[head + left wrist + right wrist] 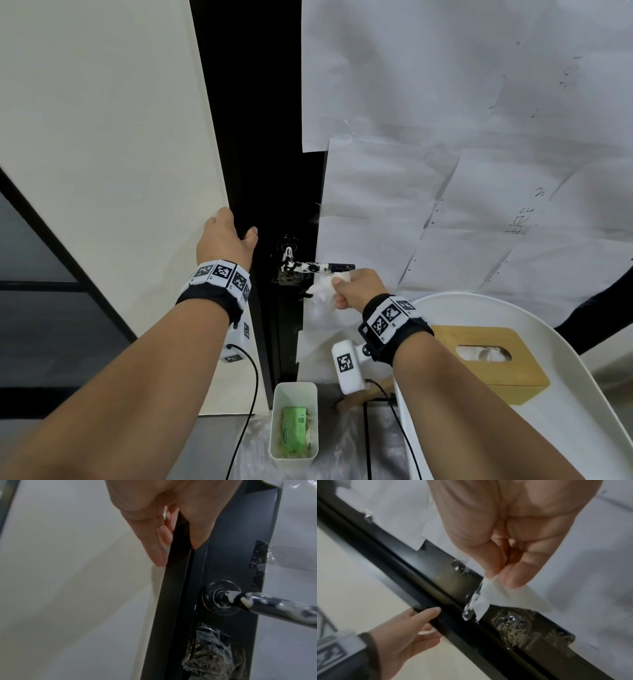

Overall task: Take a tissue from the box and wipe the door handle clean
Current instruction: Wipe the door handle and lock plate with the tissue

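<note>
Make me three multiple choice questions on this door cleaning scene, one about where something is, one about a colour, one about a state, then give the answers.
1. Where is the left hand?
A. on the door edge
B. in the tissue box
C. on the lever

2. What colour is the smear on the door handle?
A. red
B. white
C. green

3. What is the right hand doing?
A. hanging idle
B. lying flat on the tray
C. holding a tissue beside the handle

Answers: 1 A, its fingers wrap the black edge. 2 B, white blobs coat the dark lever. 3 C, the crumpled tissue is pinched at the lever's end.
</note>
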Tool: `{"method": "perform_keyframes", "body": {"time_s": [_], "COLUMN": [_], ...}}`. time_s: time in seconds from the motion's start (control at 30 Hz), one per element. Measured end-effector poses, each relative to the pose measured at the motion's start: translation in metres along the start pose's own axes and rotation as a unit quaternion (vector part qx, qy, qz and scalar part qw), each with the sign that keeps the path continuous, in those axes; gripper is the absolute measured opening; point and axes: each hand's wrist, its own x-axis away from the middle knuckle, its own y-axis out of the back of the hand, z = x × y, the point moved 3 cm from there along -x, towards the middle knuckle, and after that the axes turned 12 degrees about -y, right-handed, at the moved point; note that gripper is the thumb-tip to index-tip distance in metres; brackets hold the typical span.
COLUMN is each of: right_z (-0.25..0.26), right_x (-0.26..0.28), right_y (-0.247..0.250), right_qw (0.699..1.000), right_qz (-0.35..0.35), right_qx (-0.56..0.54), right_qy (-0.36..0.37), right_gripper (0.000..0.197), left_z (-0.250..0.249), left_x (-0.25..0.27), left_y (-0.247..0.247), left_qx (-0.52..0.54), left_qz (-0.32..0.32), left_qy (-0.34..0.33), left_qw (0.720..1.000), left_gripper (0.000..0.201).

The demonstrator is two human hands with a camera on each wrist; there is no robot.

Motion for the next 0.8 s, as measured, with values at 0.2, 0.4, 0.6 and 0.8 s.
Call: {"method": "perform_keyframes", "body": {"time_s": [0.2,0.4,0.6,0.8], "right_z": [0.037,0.041,0.025,0.028], "right_x": [0.02,0.015,0.017,0.014], "right_y": [0.013,0.026,0.004,0.012], "right_qw": [0.968,0.907,0.87,0.87], "right_qz": [-0.124,-0.176,-0.189,-0.167], "right_qx": [0.154,0.331,0.403,0.396], "right_qy": [0.154,0.191,0.213,0.242], "right_gripper": [0.029,0.014,0.022,0.029], "left_z": [0.001,0.0,0.0,0.001], "left_x": [0.001,0.002,0.003,0.003], "left_y": [0.0,0.0,0.0,0.0], "left_qx": [0.002,-0.002,-0.009,-0.004], "left_qz": [0.0,-0.001,-0.003,-0.004], "left_qy": [-0.006,-0.006,-0.009,-0.009], "left_qw": [1.0,1.0,1.0,1.0], "left_gripper": [0.033,0.033,0.033,0.032]}}
